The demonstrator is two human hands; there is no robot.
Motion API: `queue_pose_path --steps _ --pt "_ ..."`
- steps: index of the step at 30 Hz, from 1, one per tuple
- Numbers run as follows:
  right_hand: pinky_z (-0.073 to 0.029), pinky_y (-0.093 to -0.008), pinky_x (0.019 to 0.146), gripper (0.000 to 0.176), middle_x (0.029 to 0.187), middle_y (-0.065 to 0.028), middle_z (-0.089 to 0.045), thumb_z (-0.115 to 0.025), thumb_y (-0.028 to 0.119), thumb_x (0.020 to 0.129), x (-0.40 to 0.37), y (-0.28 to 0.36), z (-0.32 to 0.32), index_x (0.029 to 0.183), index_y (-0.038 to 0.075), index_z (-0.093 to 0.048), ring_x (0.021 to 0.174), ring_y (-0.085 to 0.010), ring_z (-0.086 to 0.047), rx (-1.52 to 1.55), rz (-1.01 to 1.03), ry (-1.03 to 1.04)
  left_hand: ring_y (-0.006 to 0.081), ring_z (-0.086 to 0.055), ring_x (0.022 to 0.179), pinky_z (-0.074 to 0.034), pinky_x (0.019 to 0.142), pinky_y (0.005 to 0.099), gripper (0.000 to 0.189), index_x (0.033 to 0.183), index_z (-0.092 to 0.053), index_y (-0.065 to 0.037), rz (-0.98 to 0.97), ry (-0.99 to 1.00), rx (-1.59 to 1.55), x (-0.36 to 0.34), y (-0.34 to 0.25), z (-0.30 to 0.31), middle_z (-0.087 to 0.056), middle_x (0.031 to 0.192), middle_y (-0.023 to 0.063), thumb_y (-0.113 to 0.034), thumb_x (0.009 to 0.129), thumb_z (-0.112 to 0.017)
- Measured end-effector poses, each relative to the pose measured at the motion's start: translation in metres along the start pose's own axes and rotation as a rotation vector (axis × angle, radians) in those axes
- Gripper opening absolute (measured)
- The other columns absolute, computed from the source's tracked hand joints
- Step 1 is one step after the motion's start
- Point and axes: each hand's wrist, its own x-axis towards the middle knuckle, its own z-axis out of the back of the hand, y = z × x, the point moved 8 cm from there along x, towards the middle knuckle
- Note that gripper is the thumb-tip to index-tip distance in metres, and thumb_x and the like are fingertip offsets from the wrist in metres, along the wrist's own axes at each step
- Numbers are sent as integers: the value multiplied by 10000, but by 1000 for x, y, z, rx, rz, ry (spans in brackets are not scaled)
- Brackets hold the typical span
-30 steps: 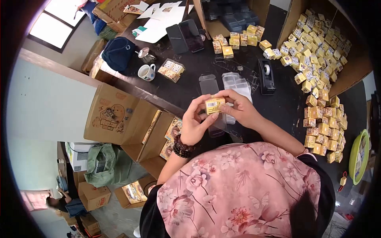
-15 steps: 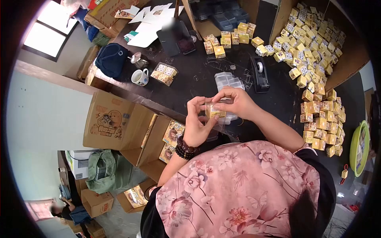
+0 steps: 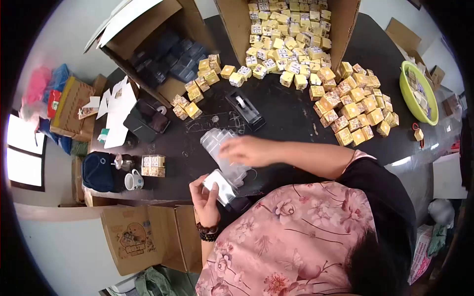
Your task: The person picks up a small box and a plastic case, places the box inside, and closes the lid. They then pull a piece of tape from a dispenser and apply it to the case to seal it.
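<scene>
My left hand [image 3: 203, 200] is closed around a clear plastic box [image 3: 220, 185], its thumb on the upper face, where glare hides the contents. Loose, somewhat blurred fingers of my right hand [image 3: 247, 150] reach out over the clear plastic boxes [image 3: 214, 140] piled on the table. Nothing shows in that hand. Behind it lies a black tape dispenser [image 3: 247, 111].
Small yellow boxes [image 3: 353, 106] lie in a heap at the right, and many more fill a large carton [image 3: 343, 34]. Another carton [image 3: 163, 93] contains clear plastic. A phone on a stand [image 3: 148, 118], a mug [image 3: 133, 180] and a green basket [image 3: 431, 111] surround the work area.
The view has swung to the right. My right hand has let go of the clear plastic box and moved over the pile, while my left hand keeps hold of it.
</scene>
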Motion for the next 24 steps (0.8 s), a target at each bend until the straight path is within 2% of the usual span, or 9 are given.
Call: queue_pose_path --steps 3,5,10,13,15,16,18,19,24 --pt "-455 -404 913 341 1141 -99 -602 -590 15 765 -24 -80 124 1099 62 -643 1040 -332 -531 -808 -271 -451 217 -629 970 -571 743 425 84 1046 -491 -95 154 -144 -373 -6 19 22 -609 1064 110 -105 974 -534" --pt "-424 -426 940 395 1184 -52 -592 -609 45 758 -50 -136 173 1149 97 -637 1142 -285 -476 -1158 -626 -201 198 -627 891 -568 808 402 97 1021 -477 -102 303 -85 -469 -17 40 29 -598 994 66 -51 959 -532" --pt "-373 -420 986 401 1111 -65 -591 -694 107 755 -62 -183 201 1144 92 -598 1178 -262 -462 -1292 -324 148 194 -571 1057 -480 910 317 616 1370 -407 -40 585 391 -361 -55 48 31 -572 1118 84 65 800 -614" --pt "-441 -425 927 397 1088 -105 -615 -747 139 744 -43 -157 208 1104 59 -602 1099 -262 -543 -790 -419 -37 223 -525 1177 -412 1010 366 598 1327 -410 36 552 763 -225 -69 53 44 -520 1314 133 51 772 -631" --pt "-495 -402 891 384 1072 -138 -607 -699 98 805 -45 -174 189 1153 39 -547 1012 -258 -619 92 -485 -224 278 -516 1224 -423 1011 396 530 1248 -437 -11 472 827 -319 -61 56 43 -514 1334 190 59 761 -631" --pt "-524 -396 879 380 1064 -139 -600 -656 91 851 -43 -152 165 1194 33 -503 962 -268 -657 675 -449 -322 349 -519 1232 -442 1005 447 483 1155 -427 -65 536 695 -461 -53 36 26 -523 1302 251 83 743 -632" --pt "-536 -415 876 414 1064 -140 -599 -633 67 857 -32 -109 122 1236 40 -469 993 -298 -656 1122 -403 -246 392 -522 1221 -479 981 474 516 1135 -381 -110 424 533 -519 -33 27 12 -511 1288 301 135 745 -613" --pt "-541 -310 753 450 998 -128 -602 -653 105 844 -27 -92 104 1247 48 -460 923 -252 -659 1152 -383 -220 363 -539 1203 -499 958 446 544 1163 -355 -112 390 493 -497 -24 20 4 -531 1271 271 152 757 -604" --pt "-503 -255 747 601 1032 -52 -603 -695 -27 792 6 12 36 1321 61 -424 874 -128 -610 898 -204 -159 147 -583 994 -472 878 284 588 1243 -363 -41 -115 361 344 11 -21 -16 -608 1067 86 37 764 -695"
